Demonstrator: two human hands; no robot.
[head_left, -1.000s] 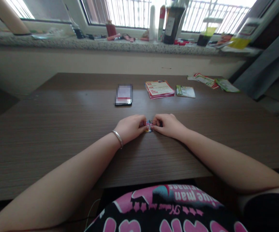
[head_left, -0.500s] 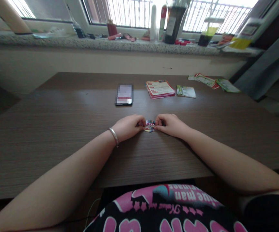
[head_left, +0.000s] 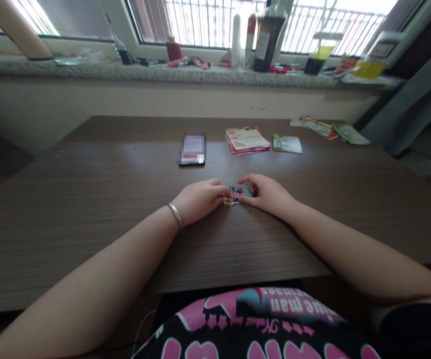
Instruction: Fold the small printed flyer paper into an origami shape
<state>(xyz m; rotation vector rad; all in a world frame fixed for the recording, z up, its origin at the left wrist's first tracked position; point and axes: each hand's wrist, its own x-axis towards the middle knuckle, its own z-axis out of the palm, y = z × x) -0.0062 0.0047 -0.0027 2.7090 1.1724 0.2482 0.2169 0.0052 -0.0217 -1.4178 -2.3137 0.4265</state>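
Observation:
A small, colourful folded paper piece [head_left: 233,195] lies on the brown wooden table [head_left: 88,199] in the middle of the view. My left hand [head_left: 198,200], with a silver bangle on the wrist, pinches its left side with curled fingers. My right hand [head_left: 265,193] pinches its right side, fingers curled over the paper. Both hands rest on the tabletop and hide part of the paper.
Behind the hands lie a phone [head_left: 192,149], a stack of red-and-white leaflets [head_left: 246,139] and a green leaflet [head_left: 287,143]. More leaflets [head_left: 318,125] sit at the far right. The stone windowsill [head_left: 163,72] carries bottles [head_left: 267,35] and small items.
My hands have stayed on the paper piece, with the fingers shifting slightly. The view has tilted a little, so everything sits slightly lower in the picture.

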